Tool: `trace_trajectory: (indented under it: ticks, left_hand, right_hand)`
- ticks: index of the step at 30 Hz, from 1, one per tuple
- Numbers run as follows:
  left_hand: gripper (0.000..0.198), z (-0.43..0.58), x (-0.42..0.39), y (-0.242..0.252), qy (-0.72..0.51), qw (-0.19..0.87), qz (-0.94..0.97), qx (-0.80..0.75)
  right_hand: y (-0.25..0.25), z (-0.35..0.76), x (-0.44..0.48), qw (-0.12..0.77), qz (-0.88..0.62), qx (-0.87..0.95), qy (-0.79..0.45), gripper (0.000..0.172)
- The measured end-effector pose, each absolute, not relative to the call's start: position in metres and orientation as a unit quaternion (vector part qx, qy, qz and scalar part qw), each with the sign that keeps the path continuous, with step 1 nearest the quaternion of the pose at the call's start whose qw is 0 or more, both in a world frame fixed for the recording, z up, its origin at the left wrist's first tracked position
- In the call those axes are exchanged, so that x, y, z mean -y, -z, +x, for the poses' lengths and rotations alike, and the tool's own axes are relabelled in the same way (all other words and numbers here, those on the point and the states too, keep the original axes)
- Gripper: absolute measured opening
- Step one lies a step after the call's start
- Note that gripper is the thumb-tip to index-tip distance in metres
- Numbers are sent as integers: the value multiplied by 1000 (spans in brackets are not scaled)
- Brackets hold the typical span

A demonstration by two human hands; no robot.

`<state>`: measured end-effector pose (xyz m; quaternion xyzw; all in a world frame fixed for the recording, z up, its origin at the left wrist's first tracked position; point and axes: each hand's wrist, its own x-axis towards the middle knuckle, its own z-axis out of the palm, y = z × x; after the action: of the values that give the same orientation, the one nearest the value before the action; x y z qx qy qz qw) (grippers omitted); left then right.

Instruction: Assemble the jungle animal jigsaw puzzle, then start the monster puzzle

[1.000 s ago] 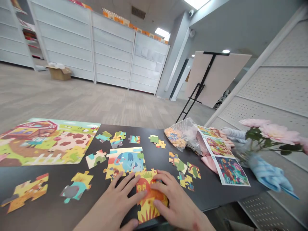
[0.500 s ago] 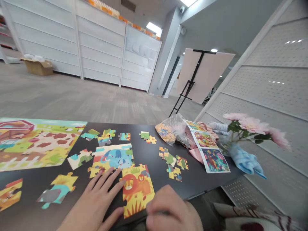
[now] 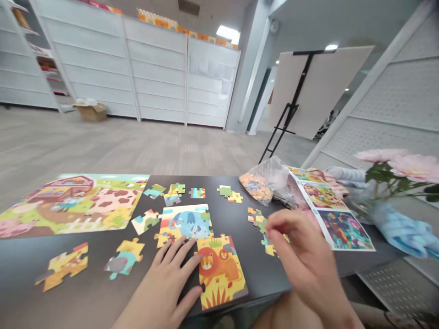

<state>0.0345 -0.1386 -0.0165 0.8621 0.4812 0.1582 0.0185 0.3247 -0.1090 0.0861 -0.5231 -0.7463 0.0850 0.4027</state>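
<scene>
My left hand [image 3: 168, 278] lies flat and open on the dark table [image 3: 68, 301], fingertips against the left edge of the joined lion section [image 3: 219, 272]. Behind that section sits the joined elephant section [image 3: 187, 222]. My right hand [image 3: 302, 260] hovers over the loose pieces [image 3: 255, 217] to the right, fingers curled and blurred; whether it holds a piece is hidden. Other loose pieces lie at the left: a yellow and grey one [image 3: 124, 258] and a yellow and orange one [image 3: 63, 266].
A finished farm puzzle [image 3: 72, 201] lies at the far left. A clear bag of pieces [image 3: 262, 183], a picture sheet [image 3: 331, 219], pink flowers [image 3: 404, 167] and a blue cloth [image 3: 401, 230] crowd the right end. Several small pieces [image 3: 176, 192] sit at the back. The table's front edge is close.
My right hand has left the lion section, drawn back to the table edge, then lifted right over the loose pieces. The left hand stays flat beside the lion section.
</scene>
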Motion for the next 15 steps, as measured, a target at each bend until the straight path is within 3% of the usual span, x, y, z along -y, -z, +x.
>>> trace_trajectory:
  ticks: [4, 6, 10, 15]
  left_hand:
    - [43, 37, 140, 10, -171, 51, 858, -482]
    - [38, 39, 141, 1, -183, 70, 856, -479]
    - [19, 44, 144, -14, -192, 121, 856, -464]
    - [13, 47, 140, -4, -178, 116, 880, -424]
  right_hand:
    - [-44, 351, 34, 192, -664, 722, -36, 31]
    - [-20, 360, 19, 139, -674, 725, 4, 39]
    - [2, 361, 13, 144, -654, 743, 6, 31]
    - [4, 361, 2, 193, -623, 758, 14, 21]
